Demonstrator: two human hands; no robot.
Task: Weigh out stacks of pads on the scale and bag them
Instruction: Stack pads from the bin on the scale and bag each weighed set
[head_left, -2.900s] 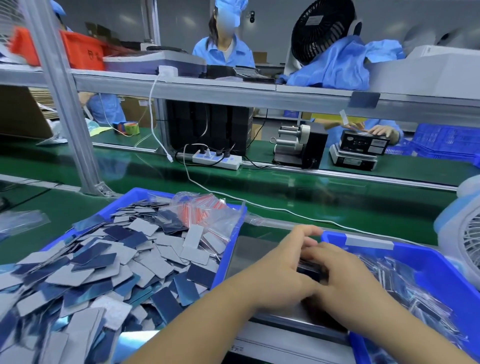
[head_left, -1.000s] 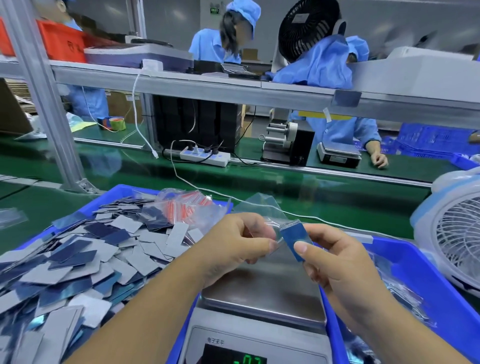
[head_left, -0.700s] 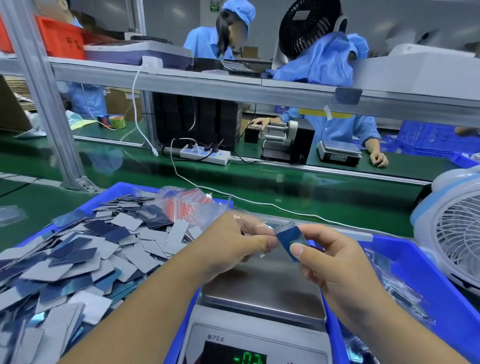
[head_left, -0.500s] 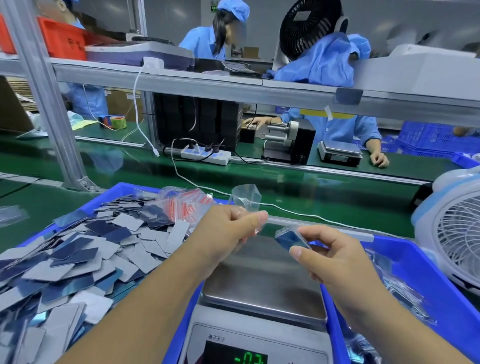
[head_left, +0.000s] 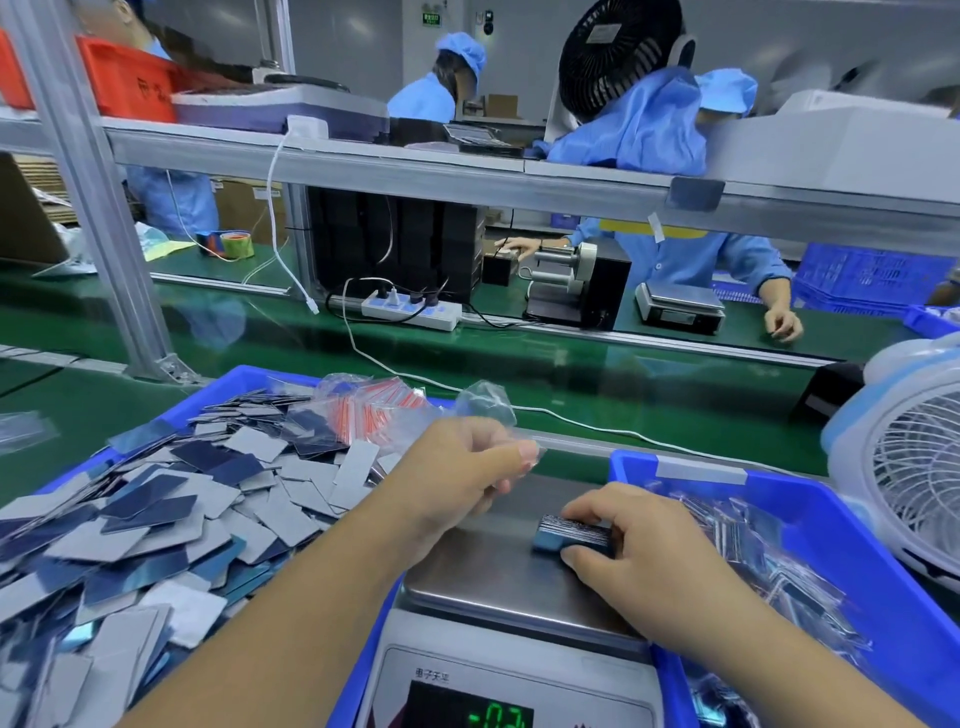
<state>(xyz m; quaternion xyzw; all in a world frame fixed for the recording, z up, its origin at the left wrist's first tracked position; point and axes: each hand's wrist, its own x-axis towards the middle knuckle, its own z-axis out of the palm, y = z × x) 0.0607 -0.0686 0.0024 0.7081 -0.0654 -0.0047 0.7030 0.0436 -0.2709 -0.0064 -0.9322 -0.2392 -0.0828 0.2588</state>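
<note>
A digital scale with a steel pan (head_left: 483, 577) stands in front of me, its green display (head_left: 501, 714) lit. My right hand (head_left: 639, 561) grips a small stack of dark blue pads (head_left: 569, 535) that rests on the pan's right side. My left hand (head_left: 462, 467) hovers above the pan's far left and pinches a small clear bag (head_left: 485, 402), which sticks up behind the fingers. Loose grey and blue pads (head_left: 156, 519) fill the blue bin (head_left: 244, 382) on the left.
A bundle of clear bags with red strips (head_left: 384, 410) lies at the left bin's far end. A blue bin (head_left: 841, 561) on the right holds bagged pads. A white fan (head_left: 909, 462) stands at far right. A green conveyor (head_left: 571, 374) and other workers lie beyond.
My right hand has dropped from in front of me down to the scale pan, setting the pad stack on it. My left hand stays raised, still pinching the clear bag.
</note>
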